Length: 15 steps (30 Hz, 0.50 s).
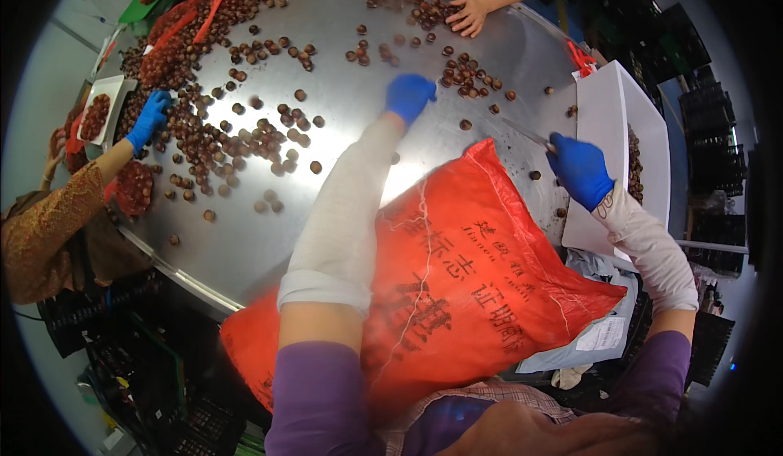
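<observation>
The left arm stretches forward from the near edge of the counter [220, 244], its elbow nearly straight, and the left hand [410, 97] is out over the middle. That hand is blurred, so its finger pose is hard to judge. The right arm is bent, its forearm slanting up and inward, with the right hand [580, 170] near the counter's right edge, fingers curled closed. Both hands wear blue gloves. Whitish oversleeves [334, 236] cover the forearms; a band of bare skin separates each from the purple sleeves [322, 399] above.
</observation>
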Motion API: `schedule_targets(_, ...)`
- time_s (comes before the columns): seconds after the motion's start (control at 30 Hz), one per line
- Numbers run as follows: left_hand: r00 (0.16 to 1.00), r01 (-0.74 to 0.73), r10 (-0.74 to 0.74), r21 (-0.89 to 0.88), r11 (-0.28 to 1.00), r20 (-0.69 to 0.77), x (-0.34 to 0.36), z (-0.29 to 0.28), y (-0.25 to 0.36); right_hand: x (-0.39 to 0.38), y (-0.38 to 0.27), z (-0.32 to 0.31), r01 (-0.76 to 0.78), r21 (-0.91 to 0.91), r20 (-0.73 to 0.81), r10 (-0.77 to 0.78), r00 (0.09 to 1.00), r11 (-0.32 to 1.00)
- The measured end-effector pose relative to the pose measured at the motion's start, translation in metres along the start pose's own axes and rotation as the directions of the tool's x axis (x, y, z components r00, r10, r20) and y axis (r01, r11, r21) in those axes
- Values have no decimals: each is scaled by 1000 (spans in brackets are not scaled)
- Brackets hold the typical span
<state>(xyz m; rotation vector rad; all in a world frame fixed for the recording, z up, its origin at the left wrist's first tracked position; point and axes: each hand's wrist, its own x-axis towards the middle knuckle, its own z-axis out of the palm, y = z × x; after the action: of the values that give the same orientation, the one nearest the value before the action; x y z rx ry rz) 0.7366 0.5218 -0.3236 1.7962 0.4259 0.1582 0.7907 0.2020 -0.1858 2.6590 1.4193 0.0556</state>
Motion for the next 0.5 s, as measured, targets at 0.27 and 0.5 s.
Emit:
schedule_targets(0.27,763,-322,-151,571,755,629,-16,50,-7,-63,16,87,-238,112,396,176,901,965)
schedule_targets(0.5,864,-84,-177,481,873,472,-36,65,10,55,-57,43,-48,661,94,-19,995,749)
